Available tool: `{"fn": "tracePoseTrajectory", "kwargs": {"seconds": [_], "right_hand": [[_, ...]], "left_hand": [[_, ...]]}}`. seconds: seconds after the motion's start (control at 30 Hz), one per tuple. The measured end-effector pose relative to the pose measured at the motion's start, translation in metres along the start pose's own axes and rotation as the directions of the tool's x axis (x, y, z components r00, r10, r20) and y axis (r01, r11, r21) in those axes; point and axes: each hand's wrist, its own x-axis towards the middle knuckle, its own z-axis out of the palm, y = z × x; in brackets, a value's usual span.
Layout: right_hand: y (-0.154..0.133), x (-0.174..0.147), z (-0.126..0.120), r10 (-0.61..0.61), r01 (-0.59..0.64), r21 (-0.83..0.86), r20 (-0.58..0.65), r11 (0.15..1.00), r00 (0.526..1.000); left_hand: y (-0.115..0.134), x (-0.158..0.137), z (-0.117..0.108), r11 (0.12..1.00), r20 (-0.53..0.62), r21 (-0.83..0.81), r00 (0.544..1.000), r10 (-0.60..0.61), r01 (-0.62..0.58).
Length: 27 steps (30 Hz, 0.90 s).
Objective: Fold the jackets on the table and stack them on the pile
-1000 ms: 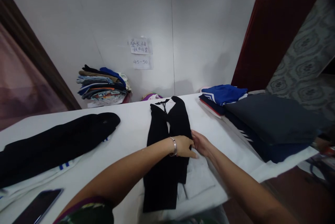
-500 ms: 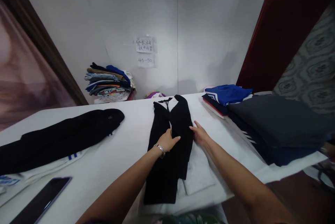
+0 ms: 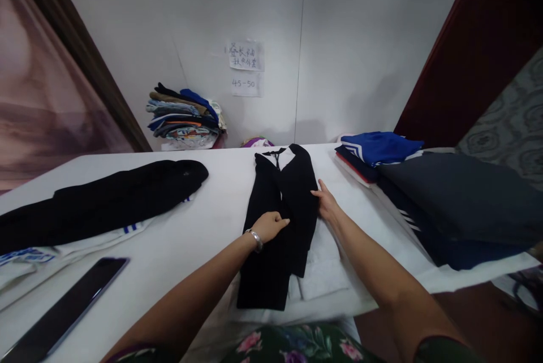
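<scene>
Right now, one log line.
left hand: on black garment | right hand: at black garment's right edge | grip: unclear | phone: on white table, left side

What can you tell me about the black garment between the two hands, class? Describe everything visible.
The black garment looks like plain, matte cloth, lying long and narrow on the white table. White shows within the V-shaped opening at its far end, crossed by a thin black strip. Its near edge is stepped. The left hand is over its middle; the right hand meets its right edge.
</scene>
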Motion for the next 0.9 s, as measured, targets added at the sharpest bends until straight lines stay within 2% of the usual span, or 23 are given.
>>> {"fn": "tracePoseTrajectory", "kwargs": {"seconds": [0.13, 0.27, 0.33, 0.47, 0.57, 0.67, 0.77, 0.9], "right_hand": [[-0.006, 0.003, -0.002, -0.039, 0.038, 0.035, 0.028, 0.999, 0.999], [-0.008, 0.003, -0.005, -0.027, 0.027, 0.017, 0.035, 0.999, 0.999], [-0.006, 0.001, -0.007, 0.019, -0.019, -0.024, 0.012, 1.0, 1.0], [0.001, -0.003, -0.012, 0.069, -0.07, -0.06, -0.024, 0.996, 0.997], [0.001, -0.005, -0.013, 0.078, -0.078, -0.059, -0.008, 0.995, 0.997], [-0.001, -0.007, -0.011, 0.041, -0.039, -0.057, 0.037, 0.998, 0.998], [-0.003, -0.008, -0.009, 0.01, -0.004, -0.068, 0.093, 0.998, 0.996], [0.001, -0.008, -0.01, 0.094, -0.093, -0.121, 0.003, 0.988, 0.996]], "left_hand": [[0.014, -0.014, 0.009, 0.96, 0.144, -0.275, 0.989, -0.012, 0.052], [0.018, -0.029, 0.025, 0.794, 0.317, -0.562, 0.947, -0.051, 0.231], [0.015, -0.029, 0.029, 0.741, 0.341, -0.61, 0.937, -0.076, 0.282], [0.01, -0.017, 0.028, 0.83, 0.197, -0.506, 0.968, -0.155, 0.236], [0.01, -0.008, 0.031, 0.893, 0.156, -0.395, 0.974, -0.166, 0.216], [0.011, -0.008, 0.037, 0.918, 0.191, -0.336, 0.97, -0.153, 0.212], [0.01, -0.015, 0.041, 0.908, 0.257, -0.345, 0.954, -0.151, 0.237], [0.005, -0.02, 0.031, 0.922, 0.338, -0.278, 0.926, -0.169, 0.27]]}}
